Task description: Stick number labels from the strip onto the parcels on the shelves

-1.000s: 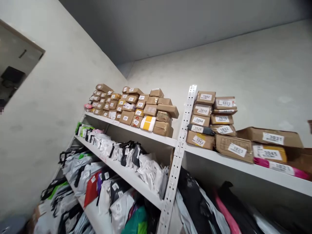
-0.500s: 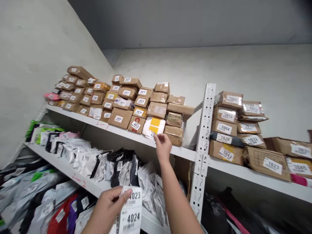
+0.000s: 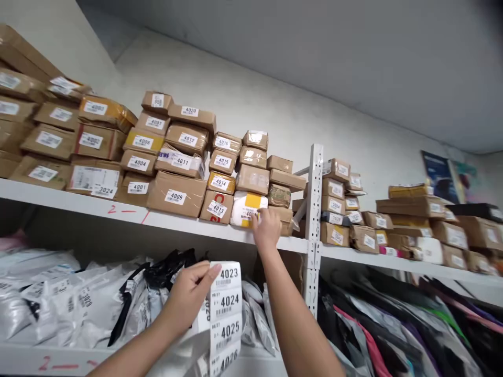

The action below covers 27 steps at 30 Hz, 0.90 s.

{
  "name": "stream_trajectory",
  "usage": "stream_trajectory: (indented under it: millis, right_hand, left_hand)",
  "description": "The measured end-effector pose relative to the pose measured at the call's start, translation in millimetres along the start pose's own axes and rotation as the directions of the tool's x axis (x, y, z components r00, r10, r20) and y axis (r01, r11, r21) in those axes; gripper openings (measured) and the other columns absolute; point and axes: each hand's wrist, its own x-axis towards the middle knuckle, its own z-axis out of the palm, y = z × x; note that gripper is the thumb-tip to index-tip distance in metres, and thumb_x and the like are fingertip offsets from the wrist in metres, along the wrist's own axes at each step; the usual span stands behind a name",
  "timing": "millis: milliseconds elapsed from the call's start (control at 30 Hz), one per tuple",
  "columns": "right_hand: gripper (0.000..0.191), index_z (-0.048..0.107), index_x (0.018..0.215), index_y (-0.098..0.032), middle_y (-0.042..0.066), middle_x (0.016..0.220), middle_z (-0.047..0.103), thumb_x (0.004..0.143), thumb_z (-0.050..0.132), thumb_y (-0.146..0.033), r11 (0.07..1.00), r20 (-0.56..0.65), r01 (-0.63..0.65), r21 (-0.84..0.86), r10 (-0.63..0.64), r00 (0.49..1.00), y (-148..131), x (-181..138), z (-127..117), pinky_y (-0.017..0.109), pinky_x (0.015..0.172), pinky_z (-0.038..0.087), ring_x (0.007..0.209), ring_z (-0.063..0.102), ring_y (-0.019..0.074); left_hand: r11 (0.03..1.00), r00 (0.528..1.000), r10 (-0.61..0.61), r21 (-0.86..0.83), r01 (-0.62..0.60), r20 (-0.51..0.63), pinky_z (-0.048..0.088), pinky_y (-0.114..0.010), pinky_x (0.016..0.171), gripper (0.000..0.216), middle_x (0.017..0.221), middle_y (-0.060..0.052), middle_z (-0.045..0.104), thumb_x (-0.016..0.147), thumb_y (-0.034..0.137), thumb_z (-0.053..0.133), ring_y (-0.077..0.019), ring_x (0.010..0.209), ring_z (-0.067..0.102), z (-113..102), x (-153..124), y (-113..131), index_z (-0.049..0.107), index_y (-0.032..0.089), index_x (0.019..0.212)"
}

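My left hand (image 3: 192, 293) pinches a strip of white number labels (image 3: 226, 318) between thumb and fingers. The strip hangs down and reads 4023, 4024, 4025 and 4026 from the top. On the upper shelf sits a white package (image 3: 239, 204) with a yellow band. A single number label (image 3: 248, 213) lies against its front. Over the right end of that label are the curled fingertips of my right hand (image 3: 268, 229), closed on it and hiding its last digits. Left of the white package stands a cardboard box (image 3: 216, 207) labelled 4013.
Labelled parcels stand in stacks along the upper shelf (image 3: 176, 217), several without visible number labels near the white package. A perforated white post (image 3: 313, 209) rises right of them. Bagged parcels (image 3: 84, 298) fill the lower shelf; more boxes (image 3: 416, 209) line the right-hand shelf.
The view has swung right and come closer to the shelf. The label at my right fingertips now lies flatter and higher on the white package. More of the label strip shows below my left hand.
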Motion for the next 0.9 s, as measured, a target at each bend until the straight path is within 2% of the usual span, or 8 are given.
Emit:
stream_trajectory:
  millis: [67, 133, 200, 267, 367, 533, 667, 900]
  right_hand:
    - [0.029, 0.065, 0.091, -0.016, 0.010, 0.089, 0.065, 0.087, 0.049, -0.039, 0.948, 0.133, -0.068, 0.312, 0.028, 0.991, -6, -12, -16, 0.030, 0.064, 0.043, 0.079, 0.057, 0.0205]
    - [0.032, 0.067, 0.092, -0.018, 0.007, 0.086, 0.067, 0.083, 0.053, -0.045, 0.828, 0.383, -0.135, 0.545, -0.102, 0.918, -17, -28, -31, 0.027, 0.059, 0.044, 0.070, 0.058, 0.0165]
    - [0.028, 0.070, 0.085, -0.018, 0.005, 0.081, 0.068, 0.074, 0.065, -0.043, 0.756, 0.512, -0.226, 0.614, -0.163, 0.843, -28, -43, -38, 0.027, 0.060, 0.046, 0.066, 0.059, 0.0149]
    - [0.021, 0.070, 0.075, -0.018, 0.004, 0.074, 0.069, 0.068, 0.071, -0.038, 0.728, 0.523, -0.294, 0.619, -0.104, 0.846, -32, -51, -39, 0.027, 0.061, 0.047, 0.065, 0.059, 0.0147]
    - [0.018, 0.070, 0.075, -0.018, 0.003, 0.069, 0.068, 0.066, 0.072, -0.033, 0.724, 0.482, -0.313, 0.615, -0.031, 0.876, -28, -53, -33, 0.026, 0.060, 0.046, 0.062, 0.058, 0.0139]
    - [0.018, 0.067, 0.076, -0.017, 0.000, 0.063, 0.064, 0.069, 0.068, -0.034, 0.712, 0.422, -0.287, 0.641, -0.015, 0.906, -18, -48, -23, 0.023, 0.052, 0.042, 0.055, 0.053, 0.0119]
    - [0.013, 0.066, 0.076, -0.018, 0.004, 0.075, 0.066, 0.074, 0.063, -0.030, 0.775, 0.219, -0.134, 0.617, -0.006, 0.976, -19, -36, -19, 0.025, 0.059, 0.046, 0.070, 0.060, 0.0157]
    - [0.014, 0.068, 0.078, -0.017, 0.004, 0.077, 0.066, 0.078, 0.060, -0.029, 0.877, -0.138, 0.097, 0.470, -0.035, 0.990, -7, 67, -4, 0.029, 0.070, 0.047, 0.071, 0.058, 0.0160]
  left_hand:
    - [0.999, 0.999, 0.025, -0.027, -0.026, -0.024, 0.040, -0.024, 0.056, 0.051, 0.058, 0.000, 0.050, 0.079, 0.059, 0.049, -0.0138, 0.060, 0.045, -4, 11, -2, 0.052, 0.017, 0.051]
    - [0.997, 0.999, 0.037, -0.067, -0.039, -0.032, 0.042, -0.024, 0.058, 0.049, 0.058, -0.001, 0.053, 0.078, 0.059, 0.051, -0.0146, 0.062, 0.048, -6, 21, -5, 0.056, 0.017, 0.053]
    - [0.992, 1.000, 0.020, -0.126, -0.023, -0.018, 0.043, -0.025, 0.058, 0.048, 0.059, -0.002, 0.057, 0.077, 0.059, 0.053, -0.0157, 0.064, 0.051, -5, 29, -8, 0.060, 0.016, 0.058]
    - [0.979, 1.000, -0.024, -0.201, 0.022, -0.005, 0.044, -0.025, 0.058, 0.045, 0.061, -0.002, 0.060, 0.073, 0.058, 0.058, -0.0165, 0.065, 0.054, -1, 35, -10, 0.065, 0.015, 0.068]
    - [0.970, 0.997, -0.076, -0.235, 0.067, -0.031, 0.040, -0.022, 0.052, 0.043, 0.058, 0.002, 0.057, 0.064, 0.056, 0.068, -0.0136, 0.059, 0.050, 7, 42, -10, 0.065, 0.014, 0.072]
    - [0.990, 0.984, -0.059, -0.140, 0.034, -0.171, 0.026, -0.020, 0.044, 0.049, 0.046, 0.006, 0.039, 0.067, 0.061, 0.060, -0.0074, 0.048, 0.034, 23, 55, -6, 0.047, 0.016, 0.051]
    - [0.966, 0.994, -0.076, -0.254, 0.054, -0.079, 0.032, -0.021, 0.047, 0.047, 0.054, 0.003, 0.052, 0.059, 0.060, 0.068, -0.0096, 0.051, 0.043, 32, 75, 0, 0.054, 0.015, 0.060]
    - [0.988, 0.999, -0.021, -0.156, 0.025, 0.025, 0.032, -0.023, 0.047, 0.043, 0.049, 0.002, 0.052, 0.058, 0.055, 0.071, -0.0109, 0.048, 0.045, 38, 107, 13, 0.054, 0.016, 0.055]
